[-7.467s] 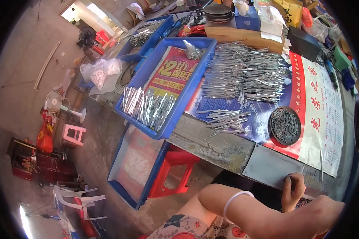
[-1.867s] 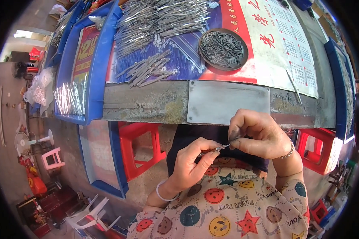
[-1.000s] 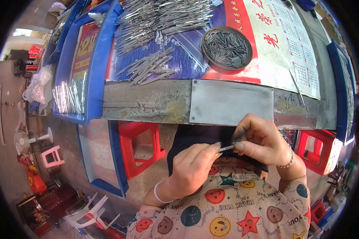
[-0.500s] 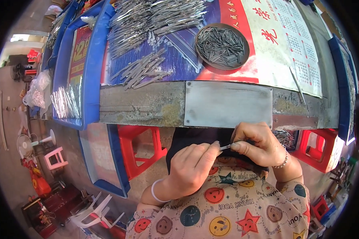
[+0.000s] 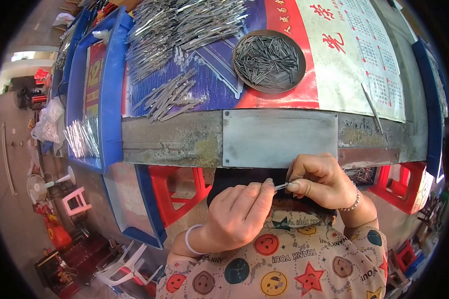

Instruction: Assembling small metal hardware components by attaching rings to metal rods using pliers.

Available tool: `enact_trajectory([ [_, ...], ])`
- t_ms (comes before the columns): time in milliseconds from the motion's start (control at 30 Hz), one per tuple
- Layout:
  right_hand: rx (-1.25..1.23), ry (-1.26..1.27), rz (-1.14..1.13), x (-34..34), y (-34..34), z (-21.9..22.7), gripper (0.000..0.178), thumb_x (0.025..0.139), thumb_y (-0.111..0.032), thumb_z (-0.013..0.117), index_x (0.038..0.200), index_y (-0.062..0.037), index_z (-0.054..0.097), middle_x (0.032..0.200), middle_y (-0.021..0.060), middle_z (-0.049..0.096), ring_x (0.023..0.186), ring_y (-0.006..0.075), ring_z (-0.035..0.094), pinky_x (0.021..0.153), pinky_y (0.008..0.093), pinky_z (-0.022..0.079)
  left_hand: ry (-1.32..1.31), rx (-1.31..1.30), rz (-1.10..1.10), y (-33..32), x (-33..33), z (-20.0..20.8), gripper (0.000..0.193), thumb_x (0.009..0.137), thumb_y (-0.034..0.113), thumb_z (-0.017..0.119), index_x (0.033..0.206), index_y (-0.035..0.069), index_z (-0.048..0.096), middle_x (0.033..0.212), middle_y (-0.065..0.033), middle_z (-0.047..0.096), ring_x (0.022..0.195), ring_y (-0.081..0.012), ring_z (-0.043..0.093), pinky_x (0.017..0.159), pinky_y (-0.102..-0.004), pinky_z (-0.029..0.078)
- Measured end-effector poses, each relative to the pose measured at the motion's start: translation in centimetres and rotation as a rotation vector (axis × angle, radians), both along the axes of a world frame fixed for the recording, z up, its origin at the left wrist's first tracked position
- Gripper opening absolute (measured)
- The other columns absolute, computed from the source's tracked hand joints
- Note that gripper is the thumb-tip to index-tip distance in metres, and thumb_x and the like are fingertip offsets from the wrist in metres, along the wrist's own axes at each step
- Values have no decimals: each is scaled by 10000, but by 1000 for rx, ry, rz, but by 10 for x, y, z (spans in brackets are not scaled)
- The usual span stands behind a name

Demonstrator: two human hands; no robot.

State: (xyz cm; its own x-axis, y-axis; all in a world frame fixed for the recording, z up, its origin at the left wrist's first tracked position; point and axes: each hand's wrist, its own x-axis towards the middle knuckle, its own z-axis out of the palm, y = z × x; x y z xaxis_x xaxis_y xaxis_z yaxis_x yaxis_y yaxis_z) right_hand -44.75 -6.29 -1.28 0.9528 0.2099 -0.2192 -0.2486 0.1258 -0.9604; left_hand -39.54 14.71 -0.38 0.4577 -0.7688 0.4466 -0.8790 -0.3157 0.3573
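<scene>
At the near edge of the tabletop, just in front of the person's body, both hands work close together. The left hand, white band at the wrist, has its fingers folded over; its grip is narrow, closed on one end of a slim metal piece. The right hand, beaded bracelet at the wrist, pinches the other end between thumb and forefinger. The piece spans the short gap between the fingertips, clear of the tabletop; its ends are covered, so full shape cannot be told.

Beyond the hands: a grey metal plate, screw heads at its visible corners, flat along the edge. Behind it, a round brown bowl of short dark rods, sitting on a printed sheet. Left of the bowl, a loose bunch of flat metal strips; farther back, a large heap of similar strips. Far left, a blue tray with bright metal pieces bunched at its near end. To the right, a single thin rod lies slantwise, partly across the sheet.
</scene>
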Motion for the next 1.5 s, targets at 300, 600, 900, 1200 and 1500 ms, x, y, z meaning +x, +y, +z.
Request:
enact_trajectory([
  [300, 39, 32, 8, 0, -2, -2, 218, 891, -123, 649, 750, 4, 542, 617, 15, 564, 577, 52, 516, 509, 229, 429, -23, 41, 11, -4, 0, 6, 319, 678, 15, 638, 982, -83, 623, 791, -109, 567, 574, -169, 534, 474, -263, 436],
  [600, 65, 94, -55, 0, -7, 7, 212, 899, -178, 652, 860, 7, 555, 708, -5, 558, 633, 44, 525, 550, 218, 445, 77, 31, 12, -8, 10, 11, 269, 754, 34, 659, 997, -69, 607, 803, -103, 578, 618, -194, 571, 515, -280, 463],
  [900, -497, -277, -582, -20, -36, -13, 115, 862, -67, 632, 878, 13, 551, 738, 57, 566, 638, 101, 530, 578, 235, 433, 65, -106, 193, -17, 99, 25, 223, 762, -49, 680, 969, 26, 644, 861, -126, 602, 723, -262, 614, 611, -320, 488],
  [1200, -589, -483, -668, -15, -35, -22, 86, 783, 32, 620, 833, -3, 560, 725, 118, 594, 594, 224, 565, 550, 278, 437, 48, -195, 242, -45, 222, 31, 88, 820, 36, 644, 902, 6, 648, 826, -125, 625, 763, -261, 624, 687, -329, 482],
  [1500, -697, -570, -663, -14, -35, -25, 124, 738, 14, 640, 824, -27, 561, 729, 133, 601, 604, 281, 593, 540, 317, 455, 11, -189, 311, -63, 300, 24, 117, 800, 46, 656, 909, 1, 655, 853, -142, 646, 791, -279, 634, 718, -333, 486],
])
